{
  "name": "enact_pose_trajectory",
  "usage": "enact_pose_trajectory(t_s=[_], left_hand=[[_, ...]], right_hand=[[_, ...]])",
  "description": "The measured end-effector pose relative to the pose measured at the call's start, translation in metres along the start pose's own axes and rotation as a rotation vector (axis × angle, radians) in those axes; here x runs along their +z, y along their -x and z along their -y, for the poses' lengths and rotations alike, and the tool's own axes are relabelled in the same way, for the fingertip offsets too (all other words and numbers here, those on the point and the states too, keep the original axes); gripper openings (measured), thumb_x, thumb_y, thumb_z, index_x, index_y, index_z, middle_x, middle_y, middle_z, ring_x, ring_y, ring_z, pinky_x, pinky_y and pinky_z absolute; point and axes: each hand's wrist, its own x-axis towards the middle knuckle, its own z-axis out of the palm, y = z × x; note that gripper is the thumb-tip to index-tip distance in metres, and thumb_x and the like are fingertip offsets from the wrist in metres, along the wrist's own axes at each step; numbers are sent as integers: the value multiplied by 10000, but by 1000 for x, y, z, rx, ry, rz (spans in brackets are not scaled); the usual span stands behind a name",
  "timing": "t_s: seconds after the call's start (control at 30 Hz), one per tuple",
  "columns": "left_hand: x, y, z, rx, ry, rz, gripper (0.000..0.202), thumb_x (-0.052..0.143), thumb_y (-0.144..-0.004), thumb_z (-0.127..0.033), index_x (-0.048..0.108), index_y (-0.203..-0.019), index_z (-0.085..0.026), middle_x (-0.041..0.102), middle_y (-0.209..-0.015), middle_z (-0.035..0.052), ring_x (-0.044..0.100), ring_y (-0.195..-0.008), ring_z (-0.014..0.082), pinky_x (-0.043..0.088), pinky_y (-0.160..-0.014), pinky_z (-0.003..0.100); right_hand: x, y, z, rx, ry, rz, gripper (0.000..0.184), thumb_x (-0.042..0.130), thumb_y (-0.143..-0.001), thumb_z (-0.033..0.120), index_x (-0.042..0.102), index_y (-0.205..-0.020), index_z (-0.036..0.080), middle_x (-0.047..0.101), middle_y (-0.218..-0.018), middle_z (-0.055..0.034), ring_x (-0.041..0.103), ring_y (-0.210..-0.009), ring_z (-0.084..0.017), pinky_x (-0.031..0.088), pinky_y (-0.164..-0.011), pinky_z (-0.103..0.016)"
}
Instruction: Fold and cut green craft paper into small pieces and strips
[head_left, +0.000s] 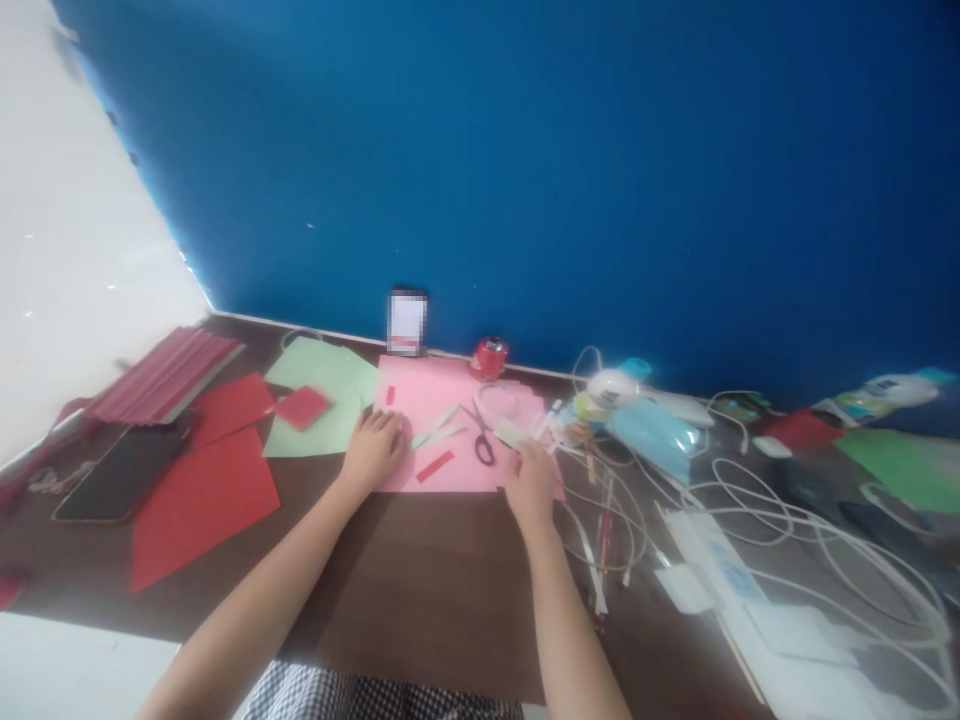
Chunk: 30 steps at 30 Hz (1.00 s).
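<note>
My left hand (373,448) lies flat on the left edge of a pink sheet of paper (435,380), fingers loosely spread and holding nothing. At the sheet's right side my right hand (531,482) pinches a small pale green paper piece (510,433). Between the hands lie scissors (482,440) with dark handles, blades pointing up and left. Pale green paper strips (439,430) are beside them, and a red paper strip (436,466) rests nearer to me. Blur hides the fine detail of my fingertips.
A phone (407,322) stands against the blue wall, near a red round object (489,358). Leftward are green sheets (322,380), red sheets (210,500), a dark phone (124,475) and a pink-edged book (165,375). White cables (780,520) and a power strip (712,560) crowd the right.
</note>
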Motion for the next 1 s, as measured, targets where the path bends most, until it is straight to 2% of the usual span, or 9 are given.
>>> enact_pose_trajectory(t_s=[0.23, 0.37, 0.43, 0.5, 0.6, 0.67, 0.73, 0.83, 1.0], left_hand=[[-5, 4, -5, 87, -68, 52, 269, 386, -812, -211, 568, -1007, -177, 556, -1034, 133, 454, -1041, 294, 324, -884, 480], [-4, 3, -3, 116, -12, 52, 229, 399, -803, -180, 579, -945, -173, 554, -962, 128, 476, -977, 275, 358, -850, 456], [-3, 2, -1, 124, 34, 51, 213, 401, -796, -157, 587, -898, -170, 556, -914, 122, 496, -929, 259, 380, -827, 432], [-2, 1, 2, 106, 102, 49, 224, 394, -784, -125, 584, -895, -168, 561, -881, 107, 516, -883, 236, 399, -810, 404], [0, -1, 9, 1, 269, 14, 287, 375, -764, -86, 548, -978, -168, 576, -922, 86, 539, -862, 200, 432, -781, 351], [1, -2, 16, -89, 347, -52, 309, 372, -755, -84, 533, -1004, -171, 576, -959, 76, 545, -868, 188, 445, -768, 331], [2, -3, 22, -156, 329, -125, 279, 385, -760, -112, 553, -974, -169, 574, -951, 80, 541, -876, 197, 440, -783, 343], [4, -4, 26, -204, 198, -133, 202, 433, -774, -205, 603, -871, -154, 566, -934, 111, 506, -929, 248, 402, -834, 405], [3, -5, 21, -204, 97, -43, 248, 490, -766, -341, 629, -863, -160, 538, -1010, 126, 448, -1009, 291, 364, -869, 438]], right_hand=[[-7, 2, -1, 134, 129, 60, 314, 413, -783, 214, 591, -1034, 152, 565, -1061, -151, 471, -1004, -280, 358, -817, -429], [-6, -1, -5, 129, -16, -7, 261, 439, -777, 272, 648, -886, 157, 619, -927, -132, 522, -896, -261, 389, -763, -402], [-6, -4, -9, 176, -154, -74, 285, 430, -786, 317, 644, -827, 134, 629, -822, -125, 553, -784, -231, 416, -726, -370], [-7, -7, -13, 282, -302, -190, 301, 441, -777, 331, 606, -900, 111, 622, -790, -120, 567, -717, -210, 436, -699, -346], [-9, -9, -13, 390, -477, -419, 446, 460, -761, 301, 421, -1151, 88, 573, -959, -153, 579, -732, -192, 456, -660, -326], [-10, -8, -8, 305, -462, -489, 474, 462, -757, 274, 370, -1186, 95, 508, -1072, -181, 565, -824, -205, 455, -691, -340], [-8, -6, 1, 126, -346, -431, 337, 450, -765, 255, 483, -1070, 116, 507, -1068, -170, 520, -938, -233, 424, -779, -378], [-1, 0, 14, -96, -213, -196, 217, 419, -797, 253, 580, -903, 153, 579, -952, -117, 510, -934, -222, 391, -829, -375], [8, 4, 18, -64, -82, -40, 280, 461, -788, 333, 595, -938, 138, 616, -937, -125, 513, -898, -239, 381, -788, -368]])
